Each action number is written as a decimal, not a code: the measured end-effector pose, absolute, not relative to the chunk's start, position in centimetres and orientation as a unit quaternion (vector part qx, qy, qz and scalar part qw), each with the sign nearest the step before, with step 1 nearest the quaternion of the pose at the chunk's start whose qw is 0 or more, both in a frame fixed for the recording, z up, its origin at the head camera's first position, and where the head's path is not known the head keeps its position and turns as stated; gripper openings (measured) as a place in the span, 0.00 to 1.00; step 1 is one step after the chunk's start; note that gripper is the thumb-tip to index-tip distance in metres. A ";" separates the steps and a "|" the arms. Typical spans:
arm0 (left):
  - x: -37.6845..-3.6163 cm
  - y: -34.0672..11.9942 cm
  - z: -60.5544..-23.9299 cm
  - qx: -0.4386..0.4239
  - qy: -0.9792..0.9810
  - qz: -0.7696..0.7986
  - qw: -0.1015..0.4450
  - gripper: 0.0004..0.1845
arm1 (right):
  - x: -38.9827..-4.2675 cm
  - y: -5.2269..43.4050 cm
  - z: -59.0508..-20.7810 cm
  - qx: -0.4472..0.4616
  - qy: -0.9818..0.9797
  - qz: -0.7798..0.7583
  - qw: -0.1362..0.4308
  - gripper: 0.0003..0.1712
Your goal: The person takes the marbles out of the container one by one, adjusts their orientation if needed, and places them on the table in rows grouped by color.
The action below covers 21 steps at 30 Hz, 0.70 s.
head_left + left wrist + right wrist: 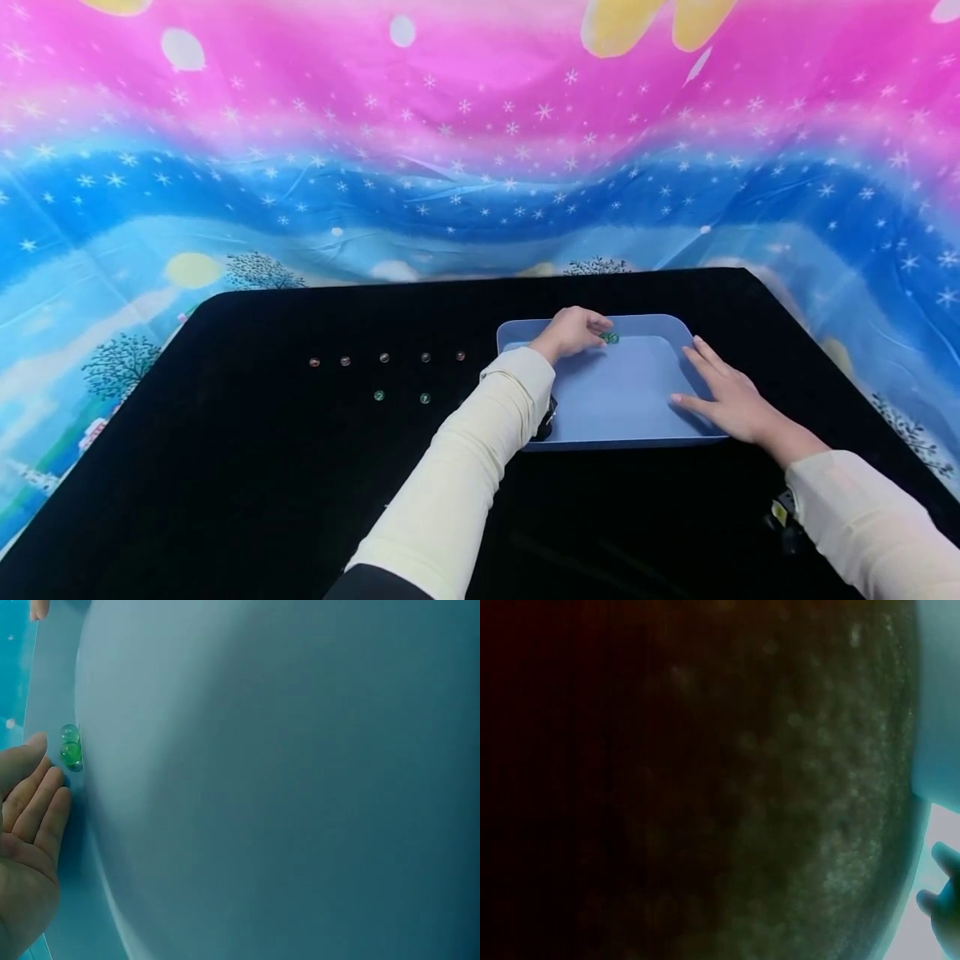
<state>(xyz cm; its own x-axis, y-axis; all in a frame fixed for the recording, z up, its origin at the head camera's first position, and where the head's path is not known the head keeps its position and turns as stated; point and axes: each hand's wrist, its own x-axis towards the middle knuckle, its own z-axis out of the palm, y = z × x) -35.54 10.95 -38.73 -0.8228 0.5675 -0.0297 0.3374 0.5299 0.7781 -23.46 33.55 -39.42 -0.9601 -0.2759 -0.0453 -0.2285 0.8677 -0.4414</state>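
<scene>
The landmark here is the shallow pale-blue plastic tray (600, 400), which stands on the black cloth-covered table (225, 467). The left hand (573, 332) is over the far-left corner of the tray, and its fingers are relaxed and nearly straight, holding nothing. Just beyond its fingertips (37, 761), 2 small green glass marbles (70, 746) lie inside the tray, touching each other and resting against the far wall. They are not pinched; the left wrist view shows them free beside the fingers.

The right hand (731, 398) lies flat with straight fingers on the right rim of the tray and seems to steady it (the right wrist view is dark and blurred, so it adds little).

To the left of the tray, well apart from it, 7 more small round glass marbles (384, 357) sit on the table: 5 in a far row and 2 greenish ones (402, 397) nearer to the person.

The risk I see comes from the roundness of these things. The tray floor is smooth, so a small push on the rim by the right hand could tilt or slide the tray and send the 2 green marbles rolling away from the wall. If the left hand moves carelessly, its sleeve (480, 433) may sweep the loose marbles on the table, and they may roll off the edge.
</scene>
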 end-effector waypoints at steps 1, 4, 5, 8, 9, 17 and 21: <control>-35.5 11.0 -38.7 0.264 0.863 0.407 0.139 0.17 | -23.5 33.6 -39.4 -0.130 0.965 -0.221 0.052 0.47; -35.5 11.0 -38.8 0.267 0.867 0.398 0.136 0.18 | -23.5 33.5 -39.4 -0.131 0.965 -0.220 0.050 0.47; -35.5 11.0 -38.8 0.266 0.869 0.395 0.137 0.18 | -23.5 33.5 -39.4 -0.131 0.966 -0.219 0.050 0.47; -35.4 11.0 -38.9 0.260 0.874 0.385 0.138 0.18 | -23.6 33.4 -39.4 -0.131 0.966 -0.218 0.053 0.47; -35.4 11.0 -38.9 0.261 0.877 0.379 0.136 0.18 | -23.6 33.4 -39.4 -0.129 0.966 -0.218 0.055 0.47; -35.4 11.4 -38.8 0.289 0.901 0.309 0.099 0.17 | -23.5 33.4 -39.3 -0.125 0.966 -0.220 0.060 0.47; -35.3 11.5 -38.6 0.300 0.907 0.282 0.084 0.17 | -23.6 33.5 -39.3 -0.126 0.966 -0.217 0.057 0.47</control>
